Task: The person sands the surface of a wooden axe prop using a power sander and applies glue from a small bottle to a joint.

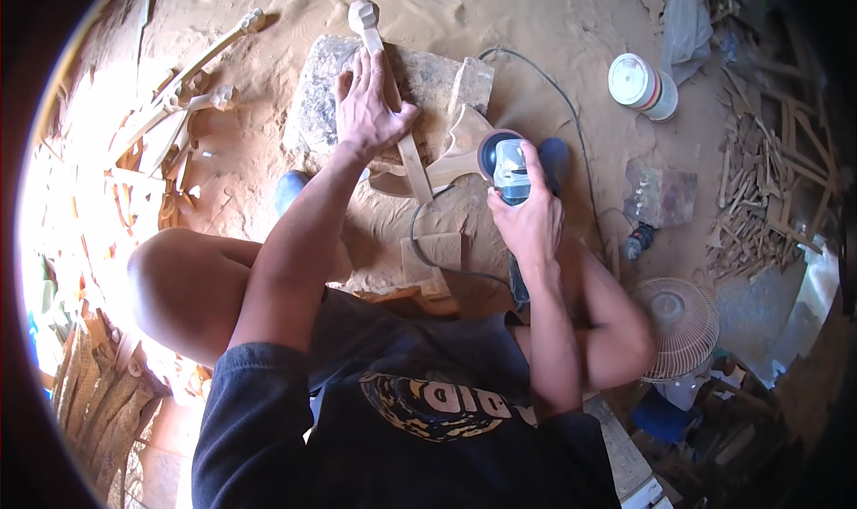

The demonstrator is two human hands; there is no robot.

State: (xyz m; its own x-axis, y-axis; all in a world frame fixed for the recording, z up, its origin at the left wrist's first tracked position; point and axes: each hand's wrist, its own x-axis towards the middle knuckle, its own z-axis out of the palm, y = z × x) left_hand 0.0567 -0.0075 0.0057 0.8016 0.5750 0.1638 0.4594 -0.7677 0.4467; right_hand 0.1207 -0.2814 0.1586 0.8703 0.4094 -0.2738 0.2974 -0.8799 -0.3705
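My left hand (370,103) lies flat with its fingers stretched out, pressing a slim wooden leg (412,165) down against a worn, pale-stained block (314,94). The leg's faceted knob (364,15) sticks out beyond my fingertips. Next to the leg's near end is a curved wooden piece (455,163); whether the two are joined, I cannot tell. Wrapped round a handheld angle grinder (511,171), my right hand (530,223) is closed. The grinder's round disc (487,152) is at the right end of the curved piece, and pale dust shows beside it.
A dark cord (571,107) loops over the sandy ground. Knobbed wooden legs (201,94) lie at left. To the right are a white bucket (644,87), a block (661,195), a heap of wood offcuts (759,170) and a fan (674,326). My feet flank the work.
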